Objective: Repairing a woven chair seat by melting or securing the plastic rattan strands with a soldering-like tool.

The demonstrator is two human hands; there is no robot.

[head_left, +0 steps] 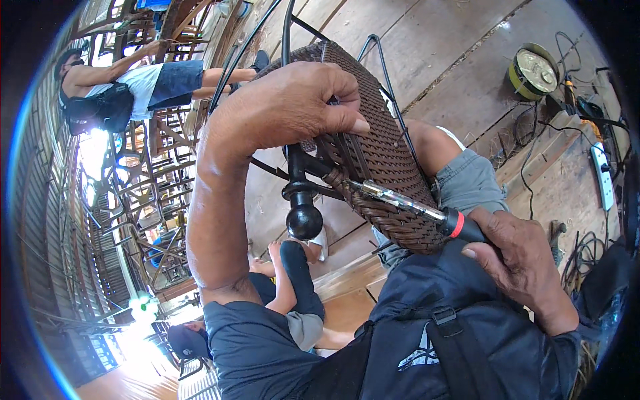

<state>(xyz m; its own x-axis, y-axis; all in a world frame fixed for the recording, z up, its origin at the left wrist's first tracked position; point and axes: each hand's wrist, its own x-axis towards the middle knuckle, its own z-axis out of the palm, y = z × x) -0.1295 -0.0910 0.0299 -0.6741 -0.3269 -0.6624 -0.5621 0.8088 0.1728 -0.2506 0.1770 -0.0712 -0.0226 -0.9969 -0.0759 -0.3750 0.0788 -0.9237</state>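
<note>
Left hand [287, 107] clamps the dark-brown woven rattan chair panel [380, 153]. Right hand [520, 257], fingers closed, grips the black-handled metal soldering iron [413, 207], its tip at the braided edge; likely finishing strand ends, demanding steady tip control.

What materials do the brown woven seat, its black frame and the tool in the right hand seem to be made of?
Woven seat: probably synthetic rattan; even, slightly glossy dark brown strands, braided at the edge.
Black frame: likely painted metal; thin smooth tubes ending in a round knob.
Tool, held by the right hand: shiny metal shaft, black handle with a red ring, probably plastic.
The left hand grips the seat.
</note>
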